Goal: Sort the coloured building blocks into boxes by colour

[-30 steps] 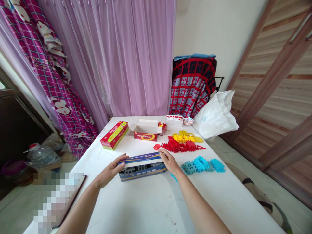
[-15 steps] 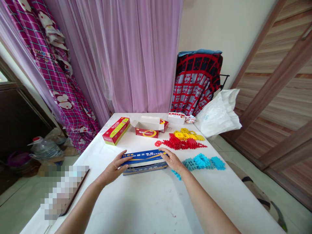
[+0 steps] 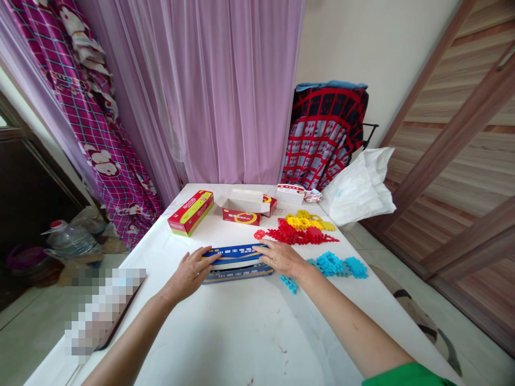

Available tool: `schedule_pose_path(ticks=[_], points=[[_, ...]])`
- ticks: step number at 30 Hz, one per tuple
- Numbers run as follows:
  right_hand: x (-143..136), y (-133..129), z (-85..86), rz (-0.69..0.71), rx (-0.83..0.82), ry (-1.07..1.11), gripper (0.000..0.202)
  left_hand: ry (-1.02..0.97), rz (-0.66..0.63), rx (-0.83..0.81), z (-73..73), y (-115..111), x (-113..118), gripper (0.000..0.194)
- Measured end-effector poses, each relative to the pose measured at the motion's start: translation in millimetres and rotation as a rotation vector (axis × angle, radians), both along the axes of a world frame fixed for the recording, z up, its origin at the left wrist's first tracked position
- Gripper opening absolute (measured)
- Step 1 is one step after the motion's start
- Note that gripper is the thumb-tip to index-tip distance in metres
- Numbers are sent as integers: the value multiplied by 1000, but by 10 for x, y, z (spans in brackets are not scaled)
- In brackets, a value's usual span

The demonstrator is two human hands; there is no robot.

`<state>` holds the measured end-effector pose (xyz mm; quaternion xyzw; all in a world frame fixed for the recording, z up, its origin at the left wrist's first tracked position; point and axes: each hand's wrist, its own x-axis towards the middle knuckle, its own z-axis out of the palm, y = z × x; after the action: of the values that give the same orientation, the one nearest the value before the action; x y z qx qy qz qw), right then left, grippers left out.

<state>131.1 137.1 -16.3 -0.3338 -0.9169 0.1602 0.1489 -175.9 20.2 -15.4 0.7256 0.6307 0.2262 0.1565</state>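
Note:
A long blue cardboard box (image 3: 237,275) with white and gold print lies crosswise on the white table. Its blue lid flap (image 3: 235,251) is along the top, and a dark gap shows between flap and front side. My left hand (image 3: 191,272) is closed on the left end, with fingertips over the flap and the thumb low at the front. At the other end my right hand (image 3: 281,260) lies over the flap and corner, gripping it with bent fingers. What is inside the box is hidden.
Light-blue (image 3: 332,264), red (image 3: 301,234) and yellow (image 3: 308,220) plastic snowflake pieces lie to the right. Behind stand a red-and-green box (image 3: 191,212), an opened red carton (image 3: 241,216) and a white carton (image 3: 290,194). A white bag (image 3: 360,187) sits at the far-right corner.
My right hand has slid further left over the box's right end, its forearm now slanting more. The blue flap looks narrower from above. My left hand stays at its end.

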Motion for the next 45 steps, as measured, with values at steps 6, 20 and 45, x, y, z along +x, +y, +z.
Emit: schedule_pose_path(ticks=[6, 20, 45], points=[[5, -7, -74, -3, 117, -15, 35, 170, 19, -12, -98, -31, 13, 43], [88, -122, -172, 118, 477, -232, 57, 524, -93, 162, -35, -97, 76, 44], [-204, -288, -524, -229, 524, 244, 51, 546, 217, -67, 196, 173, 59, 60]])
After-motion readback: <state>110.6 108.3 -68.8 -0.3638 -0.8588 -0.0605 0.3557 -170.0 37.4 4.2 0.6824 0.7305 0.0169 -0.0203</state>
